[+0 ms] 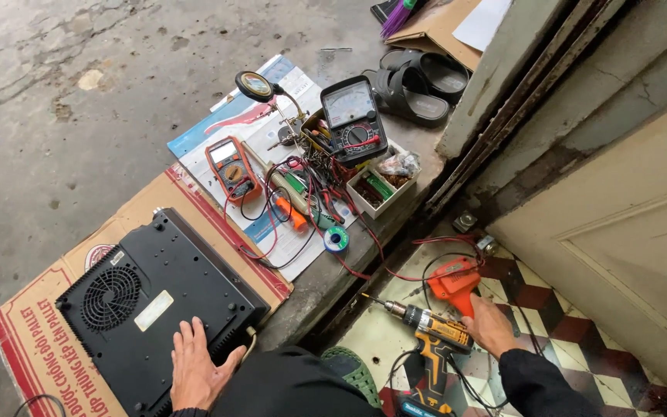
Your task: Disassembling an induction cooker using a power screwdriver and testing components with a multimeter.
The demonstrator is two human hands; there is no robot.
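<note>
Trouble looms where the right hand, fingers clamped on the orange soldering gun, could snag red leads while the left hand lies spread flat on the upturned black cooker on cardboard.

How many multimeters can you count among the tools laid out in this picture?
2. An orange digital multimeter lies flat on the paper sheets, and a black analog multimeter leans on the parts box further right. Others may be hidden under the tangled wires.
</note>
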